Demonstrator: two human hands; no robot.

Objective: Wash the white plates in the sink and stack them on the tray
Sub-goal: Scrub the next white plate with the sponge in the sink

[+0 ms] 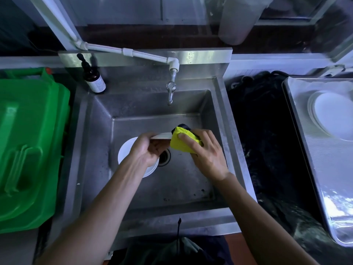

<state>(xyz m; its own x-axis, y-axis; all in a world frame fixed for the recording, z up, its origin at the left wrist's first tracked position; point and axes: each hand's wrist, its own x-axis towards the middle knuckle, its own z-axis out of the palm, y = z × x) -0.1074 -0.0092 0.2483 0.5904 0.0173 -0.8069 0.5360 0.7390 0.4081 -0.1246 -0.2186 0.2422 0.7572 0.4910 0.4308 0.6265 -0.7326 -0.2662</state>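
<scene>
My left hand [147, 150] grips a white plate [162, 135] by its rim, held edge-on over the steel sink [219, 115]. My right hand [206, 152] holds a yellow sponge [181, 141] folded over the plate's right edge. Beneath my left hand, a stack of white plates [127, 150] lies on the sink floor, partly hidden by my wrist. At the right, a few white plates [332, 115] are stacked on the metal tray [315, 169].
A tap [171, 91] hangs over the back of the basin; no water is visible. A brown pump bottle [93, 79] stands at the sink's back left corner. A green plastic bin [28, 142] fills the left side. The drain [164, 157] sits mid-basin.
</scene>
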